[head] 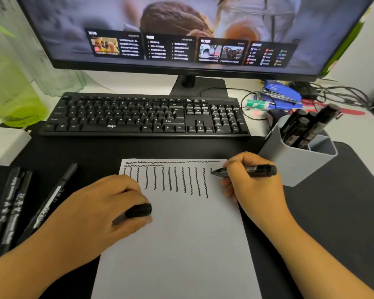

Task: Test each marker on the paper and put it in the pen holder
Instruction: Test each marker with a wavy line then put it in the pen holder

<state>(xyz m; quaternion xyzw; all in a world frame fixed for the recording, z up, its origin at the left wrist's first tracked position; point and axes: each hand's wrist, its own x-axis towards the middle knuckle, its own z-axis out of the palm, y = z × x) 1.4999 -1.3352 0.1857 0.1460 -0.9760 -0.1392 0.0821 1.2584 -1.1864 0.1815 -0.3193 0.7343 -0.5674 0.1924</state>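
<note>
While the right hand grips a black cylindrical plastic marker with its tip touching the white sheet of paper near the top right corner, the left hand rests on the paper's left edge, fingers curled round a short black marker cap. A new wavy stroke is only just begun beside a row of about a dozen vertical wavy black lines, with two horizontal squiggles above them. Judging by that, the work is well past halfway: several black markers already stand tilted in the pale grey, smooth-walled plastic pen holder, which sits just right of the paper on the counter's black matte mat. About three slim black markers with white lettering lie left of the paper, apparently still untested. The one in hand still needs capping and dropping into the holder.
</note>
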